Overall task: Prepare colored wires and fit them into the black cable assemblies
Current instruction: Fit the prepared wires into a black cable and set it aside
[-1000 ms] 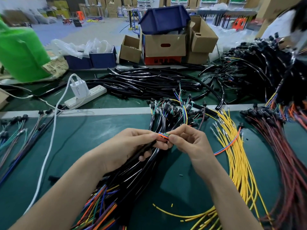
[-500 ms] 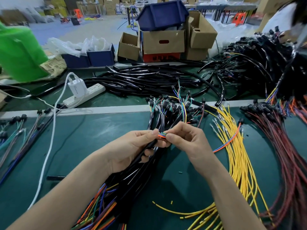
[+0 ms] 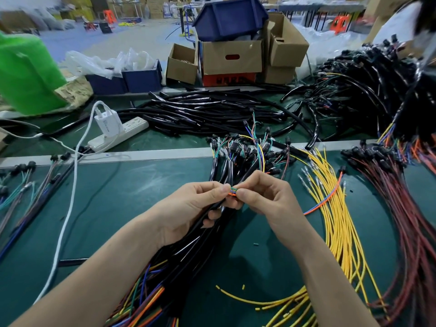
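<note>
**Two grips meet at the centre**

Both bare forearms angle inward and converge. The left grip (image 3: 188,208) and right grip (image 3: 271,201) meet thumb to thumb, each pinching the colored wires (image 3: 232,191) between thumb and forefinger, other fingers curled.

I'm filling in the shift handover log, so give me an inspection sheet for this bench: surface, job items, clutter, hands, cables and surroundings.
Surface: green bench mat, with a metal strip across its far edge.
Job's things: bundle of black cable assemblies under the hands; yellow wires and red wires fanned out to the right.
Clutter: short yellow wire offcuts near the front.
Hands: left hand grips one black assembly and pinches its colored wire ends; right hand pinches the same ends.
Cables: white charger cable trailing from a power strip across the mat's left side.
Surroundings: cardboard boxes, blue bin and green sack behind the bench.
</note>
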Available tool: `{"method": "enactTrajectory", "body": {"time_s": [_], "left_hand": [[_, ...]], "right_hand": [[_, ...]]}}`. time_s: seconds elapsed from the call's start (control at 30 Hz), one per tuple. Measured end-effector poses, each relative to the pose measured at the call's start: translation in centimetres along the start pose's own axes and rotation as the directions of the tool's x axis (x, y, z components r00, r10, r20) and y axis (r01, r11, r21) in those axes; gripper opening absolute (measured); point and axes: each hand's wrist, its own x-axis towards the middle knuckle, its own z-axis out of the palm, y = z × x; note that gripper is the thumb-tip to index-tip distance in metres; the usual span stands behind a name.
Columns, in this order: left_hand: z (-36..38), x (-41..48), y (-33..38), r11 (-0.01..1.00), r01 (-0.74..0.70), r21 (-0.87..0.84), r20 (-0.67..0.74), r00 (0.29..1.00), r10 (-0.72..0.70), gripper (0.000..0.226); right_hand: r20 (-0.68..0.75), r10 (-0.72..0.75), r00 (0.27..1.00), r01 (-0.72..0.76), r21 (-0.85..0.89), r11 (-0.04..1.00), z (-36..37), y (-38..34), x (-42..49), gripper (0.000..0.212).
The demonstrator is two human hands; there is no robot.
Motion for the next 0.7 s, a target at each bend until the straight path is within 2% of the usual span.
{"method": "enactTrajectory", "body": {"time_s": [0.13,0.23,0.33,0.57,0.7], "left_hand": [[0.01,-0.04,-0.18,0.999,-0.036,0.008,-0.018,0.999,0.037,0.017],[-0.2,-0.11,-0.43,0.984,-0.174,0.029,-0.031,0.984,0.175,0.026],[-0.12,-0.12,-0.62,0.951,-0.293,0.098,0.013,0.956,0.294,0.01],[-0.35,0.44,-0.49,0.961,-0.259,0.094,-0.055,0.963,0.265,0.015],[-0.74,0.49,-0.51,0.972,-0.235,0.012,-0.094,0.968,0.235,0.014]], "right_hand": [[-0.015,0.001,1.0,-0.001,-0.027,1.0,0.24,-0.13,-0.05,0.007],[-0.023,0.039,0.999,-0.041,-0.055,0.998,0.43,-0.28,0.01,0.008],[-0.001,0.108,0.994,-0.108,-0.086,0.99,0.18,-0.43,-0.01,0.009],[-0.062,0.07,0.996,-0.075,-0.082,0.994,0.3,-0.07,0.01,0.012],[-0.097,0.057,0.994,-0.063,-0.06,0.996,0.59,-0.11,0.03,0.022]]}}
